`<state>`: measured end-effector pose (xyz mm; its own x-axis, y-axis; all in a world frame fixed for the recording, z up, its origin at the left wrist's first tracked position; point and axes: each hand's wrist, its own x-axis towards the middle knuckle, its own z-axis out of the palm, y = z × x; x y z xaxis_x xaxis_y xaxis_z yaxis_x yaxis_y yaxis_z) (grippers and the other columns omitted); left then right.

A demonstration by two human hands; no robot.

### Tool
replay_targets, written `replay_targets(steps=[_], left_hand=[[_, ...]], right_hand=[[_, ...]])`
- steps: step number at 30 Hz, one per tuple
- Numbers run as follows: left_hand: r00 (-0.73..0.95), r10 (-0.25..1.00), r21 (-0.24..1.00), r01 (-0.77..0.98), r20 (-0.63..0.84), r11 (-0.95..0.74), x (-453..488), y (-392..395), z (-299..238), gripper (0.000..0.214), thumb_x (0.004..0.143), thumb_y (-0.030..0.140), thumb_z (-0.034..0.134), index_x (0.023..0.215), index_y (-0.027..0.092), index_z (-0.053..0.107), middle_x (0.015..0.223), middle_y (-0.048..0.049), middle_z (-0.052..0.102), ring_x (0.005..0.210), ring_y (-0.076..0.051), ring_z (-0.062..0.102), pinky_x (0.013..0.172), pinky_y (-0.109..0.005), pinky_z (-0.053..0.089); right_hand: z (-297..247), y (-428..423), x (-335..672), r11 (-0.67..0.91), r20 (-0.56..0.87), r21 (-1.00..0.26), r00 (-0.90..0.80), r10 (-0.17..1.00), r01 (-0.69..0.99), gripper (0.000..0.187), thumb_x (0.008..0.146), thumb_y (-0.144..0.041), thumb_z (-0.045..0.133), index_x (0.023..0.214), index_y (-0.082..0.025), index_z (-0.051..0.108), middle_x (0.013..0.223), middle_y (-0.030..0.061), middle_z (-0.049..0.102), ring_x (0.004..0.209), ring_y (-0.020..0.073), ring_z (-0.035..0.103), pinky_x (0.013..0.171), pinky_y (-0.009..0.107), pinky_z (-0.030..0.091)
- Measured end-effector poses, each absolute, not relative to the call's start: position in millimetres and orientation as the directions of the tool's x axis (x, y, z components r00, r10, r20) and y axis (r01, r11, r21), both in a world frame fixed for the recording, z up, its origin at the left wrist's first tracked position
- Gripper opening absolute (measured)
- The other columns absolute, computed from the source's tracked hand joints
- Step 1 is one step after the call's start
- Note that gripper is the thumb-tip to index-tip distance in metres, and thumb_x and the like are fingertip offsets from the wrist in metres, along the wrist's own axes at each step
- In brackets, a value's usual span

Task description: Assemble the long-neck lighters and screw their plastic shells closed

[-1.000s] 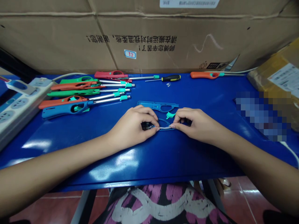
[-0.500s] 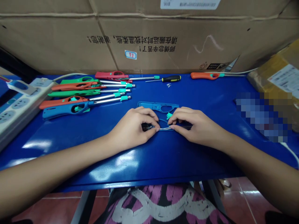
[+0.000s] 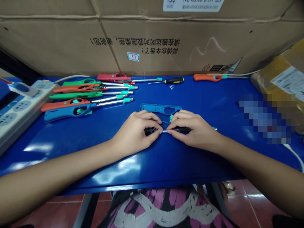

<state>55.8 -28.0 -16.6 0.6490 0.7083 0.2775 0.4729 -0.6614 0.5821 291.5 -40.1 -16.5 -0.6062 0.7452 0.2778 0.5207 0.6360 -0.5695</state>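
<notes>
Close to the table's front, an opened blue stick lighter lies between my hands, mostly covered by the fingers. The fingertips of my left hand are pinched at its inner parts, with dark parts showing under the palm. My right hand pinches a thin silvery strand of the lighter, just right of the left fingertips; whether it is wire or tube I cannot tell. A pale tip sticks out beyond the right hand. Behind the hands is a loose blue half-shell, and a small turquoise piece sits near the right fingers.
Several stick lighters in blue, orange, green and red lie at the left beside a power strip. A screwdriver, small screws and an orange lighter lie along the back. Cardboard boxes stand behind and right.
My right hand has moved left, bringing its fingertips closer to the left ones, so less of the silvery strand shows. A pale tip now shows beyond the right hand. The left hand stays nearly still.
</notes>
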Motion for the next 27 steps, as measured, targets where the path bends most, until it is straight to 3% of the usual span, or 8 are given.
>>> replay_targets(steps=[8,16,19,21,24,27], left_hand=[[0.674,0.688,0.516,0.502,0.269,-0.694,54.5,-30.1,-14.9,0.009,0.091,0.022,0.069,0.092,0.025,0.077,0.108,0.0008,0.075,0.099,-0.019,0.067,0.087,-0.036,0.046],[0.813,0.467,0.136,0.45,0.347,-0.883,40.7,-38.5,-10.4,0.022,0.102,0.026,0.055,0.114,0.024,0.074,0.122,-0.0007,0.074,0.107,-0.024,0.068,0.084,-0.038,0.053],[0.846,0.406,0.009,0.43,0.347,-0.903,36.3,-41.6,-13.0,0.026,0.102,0.024,0.054,0.12,0.02,0.072,0.128,-0.0029,0.072,0.108,-0.025,0.068,0.082,-0.039,0.057],[0.865,0.373,-0.042,0.409,0.335,-0.912,34.6,-41.8,-15.0,0.027,0.102,0.022,0.052,0.123,0.018,0.07,0.13,-0.0046,0.071,0.107,-0.025,0.069,0.08,-0.038,0.06],[0.882,0.333,-0.082,0.379,0.333,-0.922,33.3,-39.9,-17.2,0.03,0.103,0.019,0.05,0.125,0.015,0.069,0.13,-0.0054,0.071,0.106,-0.024,0.069,0.081,-0.038,0.063],[0.879,0.315,-0.087,0.367,0.357,-0.926,33.2,-38.4,-18.9,0.03,0.102,0.017,0.05,0.125,0.013,0.069,0.129,-0.0049,0.071,0.106,-0.024,0.07,0.085,-0.037,0.064]], right_hand=[[-11.3,-39.6,285.4,0.599,0.246,-0.617,-0.597,0.763,0.511,0.011,0.089,-0.012,0.065,0.081,-0.02,0.069,0.082,0.001,0.07,0.081,0.0154,0.062,0.08,0.03,0.047],[5.2,-37.3,276.6,0.495,0.028,-0.549,-0.577,0.816,0.674,0.013,0.085,-0.01,0.064,0.078,-0.019,0.071,0.081,0.0017,0.069,0.081,0.0168,0.062,0.075,0.03,0.045],[8.0,-39.5,277.0,0.605,0.051,-0.425,-0.649,0.759,0.674,0.013,0.09,-0.014,0.063,0.079,-0.018,0.07,0.083,0.0023,0.069,0.083,0.0173,0.062,0.079,0.032,0.044],[8.5,-41.5,280.1,0.738,0.103,-0.28,-0.745,0.659,0.614,0.016,0.095,-0.02,0.06,0.082,-0.017,0.07,0.085,0.0038,0.068,0.085,0.019,0.06,0.081,0.034,0.042],[7.2,-44.1,286.8,0.863,0.142,-0.058,-0.852,0.504,0.501,0.02,0.1,-0.023,0.055,0.09,-0.016,0.071,0.089,0.0051,0.069,0.085,0.0207,0.057,0.077,0.036,0.039],[4.2,-45.0,292.2,0.893,0.161,0.061,-0.887,0.432,0.446,0.02,0.1,-0.017,0.053,0.094,-0.014,0.072,0.089,0.0051,0.069,0.081,0.0201,0.055,0.073,0.035,0.036]])
